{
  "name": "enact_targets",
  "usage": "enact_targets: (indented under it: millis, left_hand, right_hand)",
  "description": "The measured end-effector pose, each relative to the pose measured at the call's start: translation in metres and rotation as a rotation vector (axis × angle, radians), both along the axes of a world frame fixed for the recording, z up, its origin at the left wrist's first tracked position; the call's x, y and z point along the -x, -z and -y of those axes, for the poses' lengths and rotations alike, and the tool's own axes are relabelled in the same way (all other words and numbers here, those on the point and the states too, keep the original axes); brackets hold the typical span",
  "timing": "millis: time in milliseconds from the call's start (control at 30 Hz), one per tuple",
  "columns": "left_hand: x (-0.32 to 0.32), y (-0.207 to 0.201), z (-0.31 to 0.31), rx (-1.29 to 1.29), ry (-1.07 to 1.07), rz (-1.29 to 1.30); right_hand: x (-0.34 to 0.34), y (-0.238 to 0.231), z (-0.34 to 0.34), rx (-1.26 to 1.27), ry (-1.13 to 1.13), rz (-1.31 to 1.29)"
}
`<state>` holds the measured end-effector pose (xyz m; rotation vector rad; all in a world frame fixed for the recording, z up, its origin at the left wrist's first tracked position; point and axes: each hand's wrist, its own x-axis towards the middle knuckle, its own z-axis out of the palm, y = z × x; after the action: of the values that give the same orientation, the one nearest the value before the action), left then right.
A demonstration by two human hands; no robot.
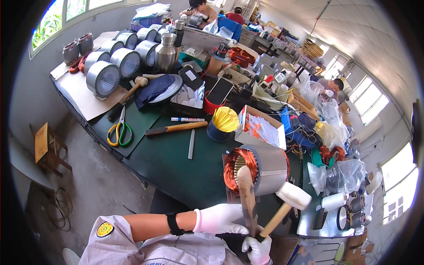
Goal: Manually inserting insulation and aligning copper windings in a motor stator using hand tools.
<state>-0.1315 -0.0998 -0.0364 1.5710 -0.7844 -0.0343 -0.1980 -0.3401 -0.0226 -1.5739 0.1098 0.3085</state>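
A silver motor stator (270, 168) with copper windings (232, 170) lies on its side near the front edge of the dark green table (176, 163). My left hand (219, 219), in a white glove, grips a worn wooden stick (246, 194) whose tip rests against the copper windings at the stator's open end. My right hand (258, 249), also gloved, holds the wooden handle of a white-headed mallet (293, 195). The mallet head hangs just right of the stator and beside the stick.
Yellow-green scissors (119, 132), a wooden-handled tool (176, 128), a white marker (187, 119), a cup of yellow strips (224, 123) and an open cardboard box (260, 128) lie behind the stator. Several stators (110, 66) stand far left. Other people work at the back. A wooden stool (46, 148) stands on the floor.
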Motion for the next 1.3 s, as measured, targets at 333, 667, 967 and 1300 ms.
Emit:
enact_targets:
  millis: [333, 667, 967, 1300]
  left_hand:
    - [-0.047, 0.028, 0.037, -0.887, -0.320, 0.512]
    - [-0.059, -0.012, -0.063, -1.165, -0.323, 0.444]
    - [-0.023, -0.064, 0.132, -0.849, 0.002, 0.948]
    - [-0.057, -0.061, 0.128, -1.071, -0.248, 0.564]
  right_hand:
    - [0.002, -0.002, 0.059, -0.200, 0.322, 0.219]
    - [0.016, 0.013, 0.174, 0.144, 0.384, 0.013]
    - [-0.006, 0.020, 0.151, 0.373, 0.205, 0.180]
    - [-0.028, 0.025, 0.196, 0.529, 0.188, 0.291]
